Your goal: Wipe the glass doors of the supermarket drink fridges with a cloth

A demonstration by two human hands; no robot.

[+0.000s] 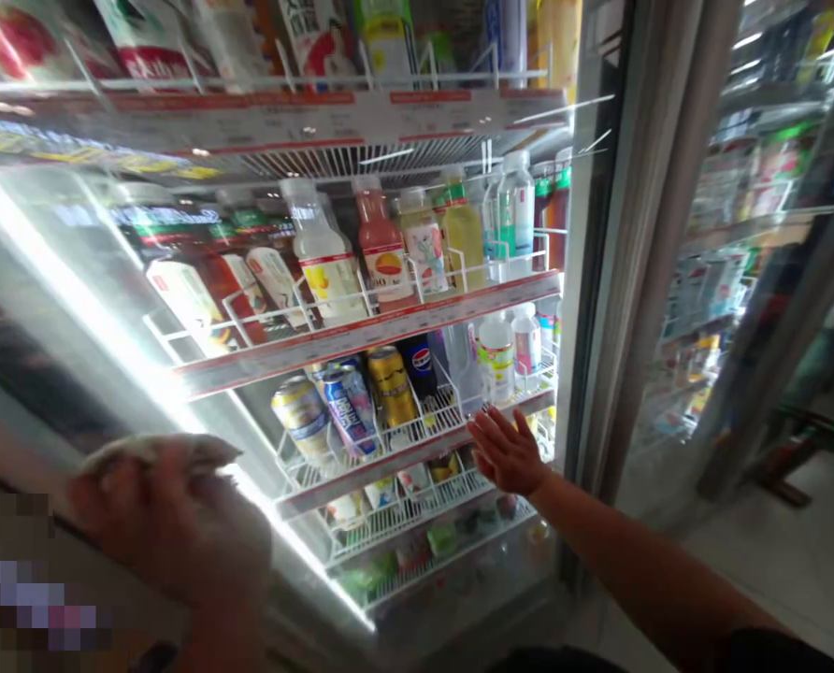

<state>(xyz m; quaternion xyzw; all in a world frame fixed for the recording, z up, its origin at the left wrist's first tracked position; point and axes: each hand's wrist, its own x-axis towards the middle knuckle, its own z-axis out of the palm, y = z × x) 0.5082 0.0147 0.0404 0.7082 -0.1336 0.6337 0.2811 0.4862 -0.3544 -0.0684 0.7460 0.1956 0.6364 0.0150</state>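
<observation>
My right hand [507, 452] lies flat with fingers spread against the glass door [459, 523] of a drinks cooler, level with the shelf of cans [351, 407]. My left hand [168, 523] is close to the camera at the lower left, blurred, closed on a pale cloth [157, 451] pressed to the glass near the bright light strip [108, 336]. Behind the glass, bottles [381, 248] of juice and tea stand on wire shelves.
The cooler's metal frame [599, 280] runs down the right of the door. Another glass-door cooler [754, 234] stands further right, with a tiled floor [774, 551] below it. Cartons fill the top shelf [319, 47].
</observation>
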